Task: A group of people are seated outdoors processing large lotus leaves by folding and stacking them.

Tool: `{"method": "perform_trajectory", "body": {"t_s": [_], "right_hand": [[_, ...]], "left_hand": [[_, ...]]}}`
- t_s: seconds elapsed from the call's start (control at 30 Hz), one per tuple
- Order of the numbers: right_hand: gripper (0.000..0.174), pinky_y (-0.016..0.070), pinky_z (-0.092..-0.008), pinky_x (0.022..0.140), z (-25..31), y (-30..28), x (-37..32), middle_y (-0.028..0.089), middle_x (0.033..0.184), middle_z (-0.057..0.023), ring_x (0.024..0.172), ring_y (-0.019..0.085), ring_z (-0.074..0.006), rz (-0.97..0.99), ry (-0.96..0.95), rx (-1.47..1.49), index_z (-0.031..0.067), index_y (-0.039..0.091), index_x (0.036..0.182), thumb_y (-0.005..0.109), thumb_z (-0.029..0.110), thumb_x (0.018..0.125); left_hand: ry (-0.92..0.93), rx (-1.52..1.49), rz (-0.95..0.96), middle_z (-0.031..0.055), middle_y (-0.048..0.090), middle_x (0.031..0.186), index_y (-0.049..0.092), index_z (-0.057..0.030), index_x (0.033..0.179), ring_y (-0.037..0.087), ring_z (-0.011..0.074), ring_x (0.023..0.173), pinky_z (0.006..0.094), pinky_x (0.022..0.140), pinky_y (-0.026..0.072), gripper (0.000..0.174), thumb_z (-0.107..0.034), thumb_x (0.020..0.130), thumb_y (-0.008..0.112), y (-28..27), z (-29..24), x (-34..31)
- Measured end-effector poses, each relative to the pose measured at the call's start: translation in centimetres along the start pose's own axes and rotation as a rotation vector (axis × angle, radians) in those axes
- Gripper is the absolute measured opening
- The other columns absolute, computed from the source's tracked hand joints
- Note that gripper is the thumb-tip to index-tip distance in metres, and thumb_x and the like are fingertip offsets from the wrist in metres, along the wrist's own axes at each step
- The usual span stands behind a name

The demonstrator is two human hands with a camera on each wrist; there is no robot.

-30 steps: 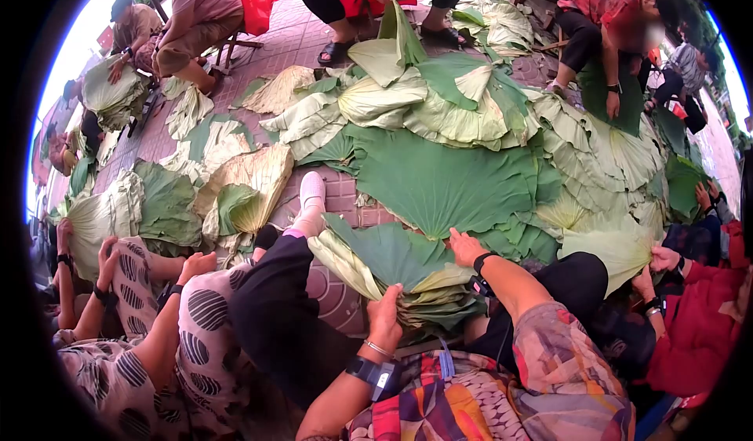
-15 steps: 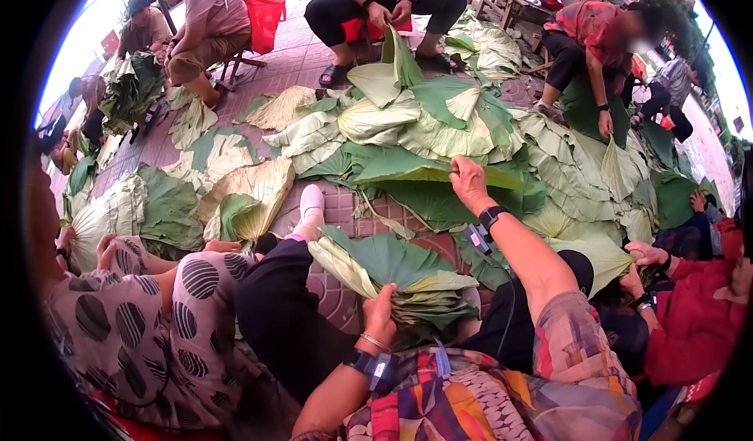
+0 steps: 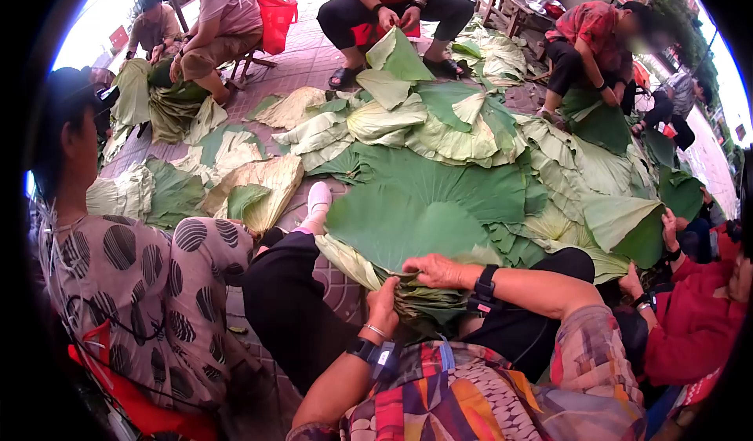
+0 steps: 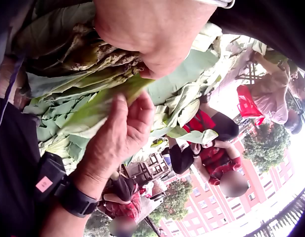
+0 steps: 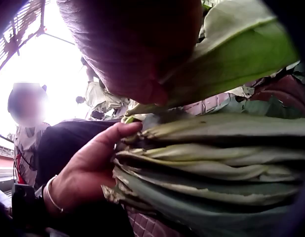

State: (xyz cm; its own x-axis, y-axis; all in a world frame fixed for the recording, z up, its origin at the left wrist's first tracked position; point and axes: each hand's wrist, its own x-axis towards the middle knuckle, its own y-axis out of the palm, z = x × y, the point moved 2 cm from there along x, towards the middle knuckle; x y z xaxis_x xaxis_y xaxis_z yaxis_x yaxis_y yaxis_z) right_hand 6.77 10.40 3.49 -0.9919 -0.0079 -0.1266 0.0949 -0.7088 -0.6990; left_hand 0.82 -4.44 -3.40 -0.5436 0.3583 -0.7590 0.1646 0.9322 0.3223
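My left hand (image 3: pixel 382 307) grips the gathered ends of a thick stack of folded lotus leaves (image 3: pixel 423 304) close in front of my body. In the right wrist view, the thumb of that hand lies over the top of the layered stack (image 5: pixel 216 165). My right hand (image 3: pixel 441 271), right beside it, pinches the near end of a large green lotus leaf (image 3: pixel 408 220), which spreads forward over the stack. The left wrist view shows the curled fingers of the right hand (image 4: pixel 115 131) on this leaf, close to the left hand (image 4: pixel 152 29).
A broad pile of green and pale lotus leaves (image 3: pixel 455 139) covers the brick paving ahead. Dried leaves (image 3: pixel 267 194) lie to the left. Several seated people handle leaves around it, one in patterned clothes (image 3: pixel 133 300) close on my left and one in red (image 3: pixel 698 323) on my right.
My right hand reached onto the pile, lifted a large leaf by its edge, and drew it back beside my left hand. The leaf now covers the stack. My left hand keeps its hold.
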Motion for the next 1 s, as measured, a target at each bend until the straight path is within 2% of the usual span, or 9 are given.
{"method": "perform_trajectory", "body": {"t_s": [0.17,0.23,0.3,0.37,0.63,0.73,0.83,0.9,1.0], "right_hand": [[0.049,0.0444,-0.0342,0.081,-0.9,2.2,0.2,0.06,0.093,-0.0168,0.087,0.058,-0.0279,0.063,-0.089,0.221,0.0048,0.049,0.114,0.04,0.001,0.067],[0.048,0.0427,-0.0348,0.082,-1.2,1.9,0.3,0.059,0.095,-0.02,0.093,0.056,-0.0322,0.081,-0.04,0.306,0.0042,0.052,0.111,0.04,0.001,0.064],[0.049,0.0397,-0.0315,0.089,-1.2,1.8,0.3,0.057,0.106,-0.0153,0.098,0.055,-0.0236,0.153,-0.086,0.363,0.0016,0.049,0.114,0.039,-0.002,0.065],[0.049,0.0385,-0.0314,0.091,-1.2,1.5,0.3,0.056,0.109,-0.0151,0.101,0.053,-0.0238,0.183,-0.079,0.376,0.0012,0.049,0.113,0.04,-0.002,0.065],[0.046,0.038,-0.0319,0.092,-0.1,1.5,-0.1,0.055,0.112,-0.0151,0.104,0.052,-0.025,0.231,-0.198,0.196,0.0019,0.051,0.112,0.046,0.001,0.066],[0.04,0.0416,-0.0307,0.087,-1.0,1.3,0.7,0.059,0.105,-0.0124,0.097,0.055,-0.0186,0.447,0.096,0.417,0.0035,0.056,0.108,0.06,0.015,0.07],[0.042,0.0433,-0.0293,0.082,-3.0,-0.7,2.4,0.061,0.1,-0.0105,0.091,0.055,-0.0153,0.338,0.208,0.354,0.0023,0.056,0.107,0.062,0.022,0.071],[0.044,0.0431,-0.0315,0.081,-5.6,-1.5,2.4,0.059,0.102,-0.0112,0.092,0.055,-0.0207,0.241,0.284,0.307,0.0028,0.056,0.108,0.062,0.025,0.07],[0.047,0.0399,-0.0342,0.087,-11.5,-1.4,2.4,0.051,0.115,-0.0162,0.105,0.049,-0.0286,0.029,0.302,-0.118,0.0046,0.053,0.111,0.058,0.023,0.068]], "left_hand": [[-0.078,-0.18,0.036,0.008,0.057,0.076,0.054,-0.0013,0.083,0.058,0.0215,0.065,0.0357,0.06,0.0495,0.023,-0.02,0.073,0.062,0.0,-0.9,-0.7],[-0.086,-0.311,0.098,0.0076,0.056,0.077,0.052,-0.0008,0.085,0.057,0.0208,0.066,0.0349,0.06,0.0491,0.027,-0.024,0.075,0.062,0.1,-1.5,-0.7],[-0.112,-0.324,0.216,0.0064,0.055,0.077,0.051,-0.004,0.087,0.057,0.0208,0.066,0.0358,0.06,0.0499,0.032,-0.033,0.078,0.061,0.3,-2.3,-1.0],[-0.057,-0.275,0.068,0.007,0.055,0.078,0.05,-0.0023,0.092,0.057,0.0201,0.065,0.0356,0.06,0.0505,0.038,-0.035,0.077,0.063,0.5,-3.2,-1.5],[-0.095,-0.056,0.01,0.0126,0.056,0.08,0.05,0.0094,0.09,0.057,0.0233,0.063,0.0375,0.055,0.0499,0.036,-0.012,0.069,0.069,-0.8,-1.7,0.5],[-0.094,0.064,-0.078,0.0121,0.058,0.075,0.053,0.0089,0.085,0.059,0.0245,0.062,0.0386,0.054,0.0513,0.021,0.0,0.067,0.058,-1.1,-0.9,1.4],[-0.066,0.058,-0.048,0.0128,0.059,0.076,0.053,0.0097,0.087,0.059,0.0243,0.061,0.038,0.054,0.0506,0.023,-0.001,0.067,0.059,-0.5,-0.7,0.8],[-0.063,0.077,-0.026,0.0129,0.059,0.079,0.054,0.01,0.09,0.059,0.0233,0.063,0.0358,0.056,0.0502,0.026,-0.001,0.067,0.059,0.1,-1.0,-0.2],[-0.025,0.076,-0.047,0.0136,0.057,0.082,0.051,0.0117,0.092,0.058,0.023,0.067,0.0348,0.059,0.0484,0.031,-0.001,0.065,0.061,1.0,-1.7,-1.6]]}}
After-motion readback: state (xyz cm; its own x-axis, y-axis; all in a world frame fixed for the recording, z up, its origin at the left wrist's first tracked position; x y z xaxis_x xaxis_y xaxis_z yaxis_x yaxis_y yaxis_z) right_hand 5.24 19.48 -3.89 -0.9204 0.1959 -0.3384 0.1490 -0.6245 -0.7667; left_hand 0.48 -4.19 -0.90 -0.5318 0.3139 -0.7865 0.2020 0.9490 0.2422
